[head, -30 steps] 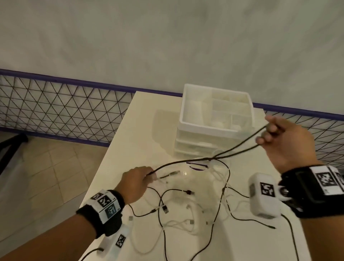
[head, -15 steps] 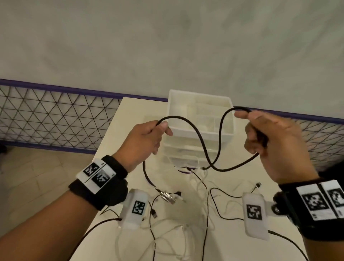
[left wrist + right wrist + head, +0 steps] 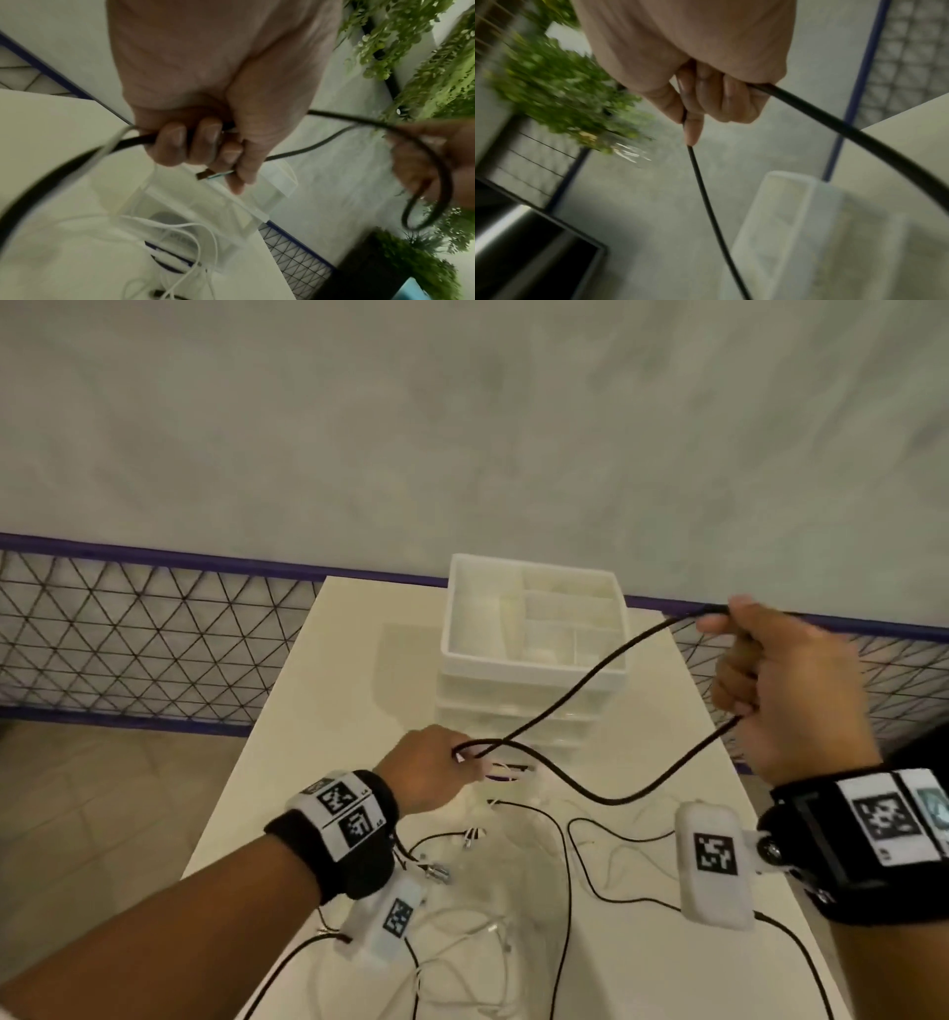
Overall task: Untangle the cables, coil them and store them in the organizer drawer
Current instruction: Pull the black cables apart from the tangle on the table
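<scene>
Both hands gripping black cable (image 3: 575,778), organizer (image 3: 534,654) top compartments unclear

Dim, greenish indoor light; soft shadows on the table (image 3: 328,670). Wrist views smear with motion blur and bend at the edges.

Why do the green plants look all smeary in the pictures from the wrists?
Right wrist view: the green plants are streaked by motion blur, while the right hand and black cable look sharper. Left wrist view: the plants are softer, and the cable blurs near the lens. Head view: dim, even light, and the organizer casts a faint shadow on the table.
</scene>
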Available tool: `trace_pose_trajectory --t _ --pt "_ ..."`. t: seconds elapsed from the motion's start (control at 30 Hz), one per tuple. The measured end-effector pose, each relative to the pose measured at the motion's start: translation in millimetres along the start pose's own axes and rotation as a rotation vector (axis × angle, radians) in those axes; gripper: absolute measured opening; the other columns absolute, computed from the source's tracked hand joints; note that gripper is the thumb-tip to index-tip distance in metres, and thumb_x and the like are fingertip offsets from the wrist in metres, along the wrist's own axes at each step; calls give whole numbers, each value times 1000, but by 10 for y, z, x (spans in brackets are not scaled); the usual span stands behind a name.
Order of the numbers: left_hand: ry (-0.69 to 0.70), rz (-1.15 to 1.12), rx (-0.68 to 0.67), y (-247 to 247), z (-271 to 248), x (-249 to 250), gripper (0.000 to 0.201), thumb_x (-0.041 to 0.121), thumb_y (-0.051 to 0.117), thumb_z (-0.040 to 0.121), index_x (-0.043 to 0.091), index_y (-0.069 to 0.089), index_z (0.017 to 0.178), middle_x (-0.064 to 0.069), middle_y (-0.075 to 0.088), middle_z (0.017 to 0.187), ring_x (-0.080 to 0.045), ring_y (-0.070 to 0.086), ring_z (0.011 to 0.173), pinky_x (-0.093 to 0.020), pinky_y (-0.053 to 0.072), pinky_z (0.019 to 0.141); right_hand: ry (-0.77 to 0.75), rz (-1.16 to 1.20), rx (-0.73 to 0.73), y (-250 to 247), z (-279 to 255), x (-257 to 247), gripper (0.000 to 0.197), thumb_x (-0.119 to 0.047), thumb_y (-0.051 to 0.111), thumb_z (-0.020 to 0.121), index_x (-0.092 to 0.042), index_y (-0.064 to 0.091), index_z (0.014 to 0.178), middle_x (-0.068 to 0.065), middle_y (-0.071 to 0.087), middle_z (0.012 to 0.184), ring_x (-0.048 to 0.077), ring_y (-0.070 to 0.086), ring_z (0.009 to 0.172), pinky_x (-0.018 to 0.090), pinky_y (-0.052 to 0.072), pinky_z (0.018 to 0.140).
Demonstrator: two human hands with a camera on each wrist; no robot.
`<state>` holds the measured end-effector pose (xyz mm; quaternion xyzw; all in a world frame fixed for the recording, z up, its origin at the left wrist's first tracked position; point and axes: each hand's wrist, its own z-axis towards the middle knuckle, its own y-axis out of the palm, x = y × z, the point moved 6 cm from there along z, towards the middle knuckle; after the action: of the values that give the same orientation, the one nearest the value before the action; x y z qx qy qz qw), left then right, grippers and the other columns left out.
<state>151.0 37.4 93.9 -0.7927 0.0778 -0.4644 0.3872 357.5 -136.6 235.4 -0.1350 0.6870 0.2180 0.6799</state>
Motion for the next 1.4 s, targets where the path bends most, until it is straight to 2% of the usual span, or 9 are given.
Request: trace_pose_trajectory --t 0.23,0.37,0.53,0.7,0.77,0.9,1.0,1.17,1.4 --pt "-114 -474 244 -519 -10 -41 21 19 60 96 2 73 95 -1 50 68 -16 42 60 -30 38 59 196 -248 288 -469 258 552 24 -18 55 90 -12 76 99 0 39 59 17 34 47 31 31 47" --pt "-119 -647 128 -646 -128 210 37 48 46 101 18 68 101 -3 52 64 -18 56 60 -40 59 67 151 -295 341 -550 498 516 36 -4 44 92 -15 73 110 -1 50 72 15 42 56 23 40 42" --pt "-131 -516 95 -537 -146 342 34 41 48 101 12 65 105 1 37 69 -13 36 55 -28 48 51 273 -310 177 -320 613 752 36 -22 56 97 -7 59 129 7 63 100 17 56 69 29 50 67" --pt "-62 -567 108 -445 -116 428 24 9 47 100 3 71 96 -8 53 79 -16 52 72 -43 62 79 183 -834 26 -94 512 824 73 -49 63 88 -20 38 150 6 40 157 29 44 140 49 40 111" --pt "-17 -517 83 -405 -139 539 25 21 47 102 12 71 98 -3 60 82 -15 56 78 -43 59 82 -16 -714 -110 188 329 610 63 -26 66 89 -27 42 146 2 48 149 22 52 132 43 46 106" --pt "103 -514 172 -375 -124 776 26 17 46 101 21 70 92 -5 70 93 -11 65 70 -39 61 71 -101 -725 -834 922 -312 536 64 -16 63 75 -38 51 134 -4 73 107 11 67 103 28 52 89" --pt "102 -480 322 -385 -120 697 21 9 49 100 17 67 92 -8 68 92 -17 70 66 -42 63 66 -19 -695 -724 967 -325 471 43 -11 58 83 -23 61 124 1 62 61 20 62 60 36 54 66" --pt "63 -368 390 -289 -133 494 18 5 54 93 19 64 88 -7 67 87 -23 68 74 -34 59 67 -9 -731 -786 997 -360 406 36 -40 78 79 -24 69 109 0 70 76 15 65 67 35 56 73" --pt "220 -297 371 -245 -184 404 17 9 73 86 15 70 102 3 67 88 -12 67 74 -19 54 72 -16 -719 -671 883 -275 478 11 -16 65 94 -12 75 92 1 63 64 11 53 49 25 46 52"
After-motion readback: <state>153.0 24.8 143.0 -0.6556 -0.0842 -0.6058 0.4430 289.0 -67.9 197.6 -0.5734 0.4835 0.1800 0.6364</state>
